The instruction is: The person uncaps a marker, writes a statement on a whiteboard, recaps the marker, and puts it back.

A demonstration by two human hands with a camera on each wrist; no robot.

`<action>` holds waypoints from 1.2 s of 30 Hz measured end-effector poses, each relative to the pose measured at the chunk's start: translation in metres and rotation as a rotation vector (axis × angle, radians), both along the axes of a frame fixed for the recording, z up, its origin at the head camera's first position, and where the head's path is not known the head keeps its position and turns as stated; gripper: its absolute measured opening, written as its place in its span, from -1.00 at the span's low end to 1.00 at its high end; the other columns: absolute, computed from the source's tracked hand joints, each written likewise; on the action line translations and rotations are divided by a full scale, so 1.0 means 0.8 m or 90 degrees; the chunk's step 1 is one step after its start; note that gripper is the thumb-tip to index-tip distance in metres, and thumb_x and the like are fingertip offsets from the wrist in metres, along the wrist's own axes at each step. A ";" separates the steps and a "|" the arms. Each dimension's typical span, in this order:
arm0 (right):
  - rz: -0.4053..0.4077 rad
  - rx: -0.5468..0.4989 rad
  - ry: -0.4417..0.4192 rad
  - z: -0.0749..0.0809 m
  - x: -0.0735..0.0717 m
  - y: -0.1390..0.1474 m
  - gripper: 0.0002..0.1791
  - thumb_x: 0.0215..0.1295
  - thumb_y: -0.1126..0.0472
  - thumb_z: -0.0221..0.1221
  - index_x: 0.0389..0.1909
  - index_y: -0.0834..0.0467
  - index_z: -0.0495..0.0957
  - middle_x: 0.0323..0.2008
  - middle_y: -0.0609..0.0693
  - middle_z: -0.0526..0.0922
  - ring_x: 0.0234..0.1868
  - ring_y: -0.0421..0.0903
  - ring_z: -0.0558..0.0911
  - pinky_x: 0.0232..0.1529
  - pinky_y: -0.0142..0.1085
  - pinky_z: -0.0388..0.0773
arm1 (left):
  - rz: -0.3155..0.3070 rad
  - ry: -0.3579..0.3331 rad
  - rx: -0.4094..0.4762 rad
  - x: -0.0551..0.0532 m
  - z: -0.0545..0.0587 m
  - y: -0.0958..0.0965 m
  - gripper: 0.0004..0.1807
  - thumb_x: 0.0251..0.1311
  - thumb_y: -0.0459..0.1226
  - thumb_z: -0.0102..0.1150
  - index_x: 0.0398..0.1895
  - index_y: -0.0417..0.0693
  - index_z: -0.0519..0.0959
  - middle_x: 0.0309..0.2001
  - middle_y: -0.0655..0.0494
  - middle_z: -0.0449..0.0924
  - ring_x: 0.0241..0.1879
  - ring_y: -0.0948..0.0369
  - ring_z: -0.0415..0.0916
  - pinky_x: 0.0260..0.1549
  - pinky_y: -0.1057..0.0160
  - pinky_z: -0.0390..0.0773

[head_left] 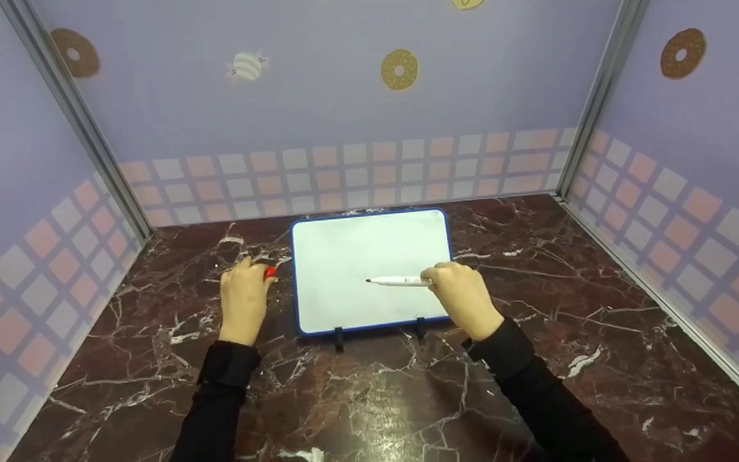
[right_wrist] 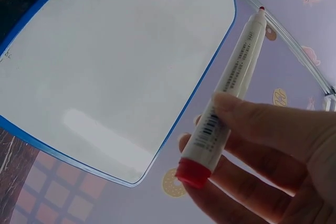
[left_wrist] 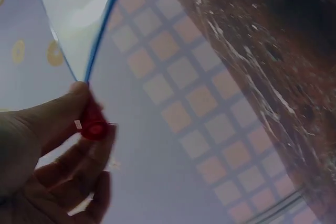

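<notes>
My right hand [head_left: 464,296] holds a white marker [head_left: 398,281] sideways in front of the whiteboard [head_left: 356,256]. The marker's red tip is bare and points left; its red end plug [right_wrist: 193,173] shows in the right wrist view. Between thumb and fingers, my left hand [head_left: 244,298] pinches a red marker cap [left_wrist: 94,121], its hollow end visible in the left wrist view. That hand is left of the board, apart from the marker. The blue-framed board leans back upright, and its face shows no writing.
Two black stand feet [head_left: 339,339] hold the board's lower edge. It stands on a dark red marbled tabletop [head_left: 356,404]. Purple patterned panels [head_left: 324,109] enclose the back and both sides, with metal posts [head_left: 600,96] at the corners.
</notes>
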State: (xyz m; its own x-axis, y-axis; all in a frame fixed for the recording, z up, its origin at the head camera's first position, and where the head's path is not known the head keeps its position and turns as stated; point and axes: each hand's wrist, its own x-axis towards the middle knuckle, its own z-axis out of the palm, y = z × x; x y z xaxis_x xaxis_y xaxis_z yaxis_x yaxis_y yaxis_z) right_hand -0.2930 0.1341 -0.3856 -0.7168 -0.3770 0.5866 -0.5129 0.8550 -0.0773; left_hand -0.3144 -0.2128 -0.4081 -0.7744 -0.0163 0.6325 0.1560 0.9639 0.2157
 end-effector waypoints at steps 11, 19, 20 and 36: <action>-0.002 0.002 -0.001 -0.001 0.000 0.000 -0.89 0.06 0.37 0.40 -0.35 0.20 0.73 -0.46 0.07 0.73 -0.46 0.07 0.71 -0.50 -0.09 0.64 | 0.121 -0.197 -0.016 -0.008 -0.035 -0.031 -0.93 0.08 -0.47 0.27 -0.42 -0.40 0.63 -0.31 -0.42 0.67 -0.32 -0.31 0.65 -0.39 -0.21 0.61; 0.002 0.003 -0.010 -0.002 -0.001 0.001 -0.90 0.05 0.40 0.40 -0.37 0.22 0.73 -0.47 0.08 0.73 -0.48 0.07 0.71 -0.50 -0.09 0.64 | 0.193 -0.347 0.009 -0.010 -0.040 -0.041 -0.76 0.26 -0.54 -0.02 -0.16 -0.39 0.64 -0.09 -0.44 0.63 -0.13 -0.31 0.64 -0.26 -0.21 0.63; 0.004 0.003 -0.010 -0.002 -0.001 0.001 -0.90 0.05 0.40 0.39 -0.38 0.22 0.73 -0.48 0.08 0.73 -0.48 0.07 0.70 -0.51 -0.09 0.64 | 0.196 -0.351 0.011 -0.010 -0.041 -0.042 -0.76 0.27 -0.53 -0.03 -0.15 -0.40 0.64 -0.09 -0.45 0.63 -0.12 -0.31 0.64 -0.25 -0.22 0.62; 0.006 -0.001 -0.012 -0.006 -0.002 0.000 -0.91 0.06 0.40 0.39 -0.39 0.21 0.73 -0.48 0.07 0.72 -0.48 0.07 0.70 -0.51 -0.06 0.62 | 0.166 -0.254 0.032 -0.001 -0.021 -0.040 -0.71 0.05 -0.36 0.39 -0.25 -0.45 0.62 -0.19 -0.46 0.65 -0.21 -0.34 0.64 -0.37 -0.24 0.64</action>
State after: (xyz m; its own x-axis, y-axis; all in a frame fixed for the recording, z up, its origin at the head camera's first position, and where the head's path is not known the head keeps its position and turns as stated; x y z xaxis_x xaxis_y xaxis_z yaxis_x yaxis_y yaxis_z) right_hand -0.2946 0.1342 -0.3903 -0.7248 -0.3824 0.5731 -0.5188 0.8503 -0.0887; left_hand -0.3155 -0.2448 -0.4248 -0.9225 -0.2653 0.2805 -0.1944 0.9469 0.2561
